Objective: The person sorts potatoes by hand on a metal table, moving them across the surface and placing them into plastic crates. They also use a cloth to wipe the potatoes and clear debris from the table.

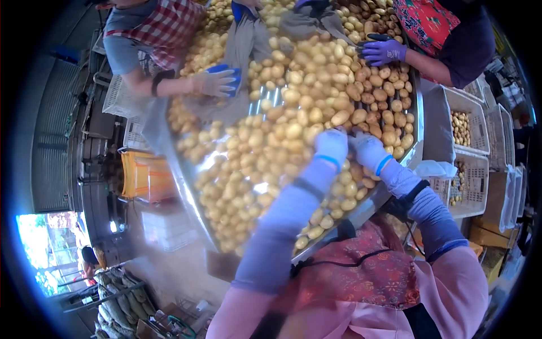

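Left hand (pixel 332 146) and right hand (pixel 370 151), both in pale gloves with blue cuffs, are working close together, a narrow gap between them. Fingers are curling inward and down; cannot tell whether either hand is gripping anything.

Potatoes (pixel 316 107) are lying right under and around both hands, touching the gloves. Pale yellow ones are spreading to the left and ahead; browner ones are bunching just ahead of the right hand.

The table's metal rim (pixel 368 204) is running slantwise between hands and body, then turning up past the right hand, leaving only a short strip of potatoes on that side. Wider room is opening to the left. A bare metal patch (pixel 265 103) is showing ahead and left.

Farther ahead, right: a co-worker's purple glove (pixel 388 52) is resting on the potatoes. Ahead, left: another co-worker's grey-and-blue glove (pixel 217 82) is spreading its fingers beside a grey cloth (pixel 243 48).

Beyond the rim, right of the hands, white crates (pixel 479 116) are holding more potatoes. Far left, an orange bag (pixel 138 174) is standing.

Writing: pale marks are showing on the purple glove, too small for reading.
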A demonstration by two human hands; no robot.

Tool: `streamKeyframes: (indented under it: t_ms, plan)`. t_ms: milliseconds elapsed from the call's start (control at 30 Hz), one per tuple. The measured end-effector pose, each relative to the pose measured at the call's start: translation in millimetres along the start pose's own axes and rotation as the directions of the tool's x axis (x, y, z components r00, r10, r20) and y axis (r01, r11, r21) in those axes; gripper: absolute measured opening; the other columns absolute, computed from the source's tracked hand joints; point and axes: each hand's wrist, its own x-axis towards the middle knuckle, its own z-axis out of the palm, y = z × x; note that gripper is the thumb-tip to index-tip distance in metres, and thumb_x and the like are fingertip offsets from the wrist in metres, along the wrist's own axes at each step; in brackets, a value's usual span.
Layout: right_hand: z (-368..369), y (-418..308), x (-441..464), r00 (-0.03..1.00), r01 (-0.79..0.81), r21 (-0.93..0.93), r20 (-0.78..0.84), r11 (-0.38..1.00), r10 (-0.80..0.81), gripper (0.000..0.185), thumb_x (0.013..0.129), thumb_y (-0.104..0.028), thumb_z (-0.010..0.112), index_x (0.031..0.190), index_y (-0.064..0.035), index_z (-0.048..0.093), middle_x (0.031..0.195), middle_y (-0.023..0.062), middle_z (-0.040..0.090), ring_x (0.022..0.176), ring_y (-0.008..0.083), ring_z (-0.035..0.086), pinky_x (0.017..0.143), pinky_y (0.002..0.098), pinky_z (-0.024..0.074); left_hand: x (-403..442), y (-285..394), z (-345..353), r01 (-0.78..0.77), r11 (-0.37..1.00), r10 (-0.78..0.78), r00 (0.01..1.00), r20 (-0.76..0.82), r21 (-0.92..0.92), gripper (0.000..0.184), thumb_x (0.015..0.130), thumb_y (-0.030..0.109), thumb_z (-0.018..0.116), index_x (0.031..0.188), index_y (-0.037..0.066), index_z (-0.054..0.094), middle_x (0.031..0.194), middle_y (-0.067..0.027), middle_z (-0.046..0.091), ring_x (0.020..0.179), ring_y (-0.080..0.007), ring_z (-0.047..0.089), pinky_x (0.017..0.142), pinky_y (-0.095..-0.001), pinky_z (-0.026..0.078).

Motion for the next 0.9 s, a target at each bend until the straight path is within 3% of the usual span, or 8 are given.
streamKeyframes:
  t_ms: [167, 233, 333, 467, 633, 833, 867, 900]
  plan:
    - [16, 32, -24, 0.812, 0.342, 0.327, -0.575, 0.881, -0.102, 0.043, 0.081, -0.017, 0.064, 0.123, -0.0136, 0.057, 0.108, 0.0112, 0.061, 0.096, 0.0299, 0.062, 0.083, 0.0370, 0.0522, -10, -9, -11, 0.012, 0.963, -0.051, 0.989, -0.136, -0.268, 0.016, 0.082, 0.022, 0.061, 0.091, 0.010, 0.067, 0.077, -0.0105, 0.068, 0.074, -0.0312, 0.068, 0.063, -0.0427, 0.054]
    - [19, 36, -54, 0.946, 0.292, 0.925, -0.317, 0.242, 0.072, 0.044, 0.081, -0.019, 0.066, 0.124, -0.0144, 0.056, 0.105, 0.0084, 0.061, 0.095, 0.0249, 0.061, 0.081, 0.0350, 0.0527, -35, -3, -37, 0.074, 0.864, -0.200, 0.958, -0.205, -0.498, 0.028, 0.080, 0.028, 0.067, 0.101, 0.010, 0.067, 0.083, -0.0111, 0.068, 0.080, -0.0336, 0.066, 0.072, -0.0418, 0.053]
    - [1, 10, -119, 0.993, -0.057, 0.725, 0.113, -0.686, 0.036, 0.039, 0.091, -0.024, 0.061, 0.128, -0.0160, 0.054, 0.118, 0.0063, 0.058, 0.094, 0.0157, 0.060, 0.074, 0.0332, 0.0545, -72, 33, -53, -0.155, 0.869, -0.035, 0.928, -0.371, -0.471, 0.037, 0.082, 0.029, 0.068, 0.110, 0.006, 0.062, 0.099, -0.0132, 0.066, 0.093, -0.0331, 0.063, 0.081, -0.0437, 0.052]
    - [13, -2, -161, 0.941, -0.064, 0.831, 0.235, -0.553, 0.244, 0.040, 0.095, -0.043, 0.054, 0.123, -0.0141, 0.056, 0.107, 0.0099, 0.062, 0.081, 0.0184, 0.062, 0.059, 0.0268, 0.0523, -88, 96, -82, -0.491, 0.841, 0.326, 0.794, -0.513, -0.225, 0.045, 0.082, 0.026, 0.068, 0.119, 0.002, 0.057, 0.111, -0.0183, 0.062, 0.099, -0.0373, 0.062, 0.085, -0.0437, 0.051]
    - [10, 95, -231, 0.966, 0.232, 0.530, -0.227, -0.816, 0.126, 0.059, 0.091, -0.063, 0.050, 0.117, -0.0105, 0.056, 0.103, 0.0084, 0.062, 0.075, 0.0165, 0.060, 0.049, 0.0241, 0.0489, -127, 72, -65, -0.378, 0.795, 0.254, 0.917, -0.306, -0.475, 0.056, 0.080, 0.018, 0.069, 0.127, -0.006, 0.050, 0.123, -0.0255, 0.056, 0.115, -0.0412, 0.053, 0.098, -0.0492, 0.043]
    - [21, 222, -403, 0.551, 0.570, 0.642, 0.163, -0.512, 0.818, 0.051, 0.095, -0.046, 0.058, 0.130, -0.0098, 0.053, 0.109, 0.0077, 0.063, 0.077, 0.0117, 0.055, 0.069, 0.0233, 0.0535, -252, -39, -13, -0.136, 0.989, 0.127, 0.982, -0.141, -0.055, 0.074, 0.087, 0.036, 0.064, 0.143, -0.003, 0.037, 0.141, -0.0297, 0.043, 0.131, -0.0477, 0.038, 0.109, -0.0564, 0.030]
    - [67, 233, -430, 0.635, 0.171, 0.966, -0.259, 0.194, 0.728, 0.042, 0.096, -0.027, 0.053, 0.135, -0.0091, 0.050, 0.113, 0.0065, 0.063, 0.088, 0.0117, 0.057, 0.079, 0.0220, 0.0503, -274, -60, -3, -0.009, 0.990, 0.025, 0.993, -0.114, 0.138, 0.076, 0.088, 0.040, 0.061, 0.145, -0.002, 0.034, 0.143, -0.0302, 0.040, 0.135, -0.0480, 0.033, 0.111, -0.0573, 0.026]
    - [115, 246, -460, 0.596, -0.176, 0.501, -0.630, 0.847, 0.497, 0.041, 0.098, -0.008, 0.049, 0.139, -0.0084, 0.046, 0.117, 0.0054, 0.064, 0.099, 0.0117, 0.060, 0.089, 0.0207, 0.0470, -279, -76, -4, 0.175, 0.978, -0.149, 0.968, -0.204, 0.117, 0.072, 0.090, 0.041, 0.057, 0.145, 0.000, 0.037, 0.146, -0.0281, 0.037, 0.138, -0.0424, 0.031, 0.112, -0.0532, 0.025]
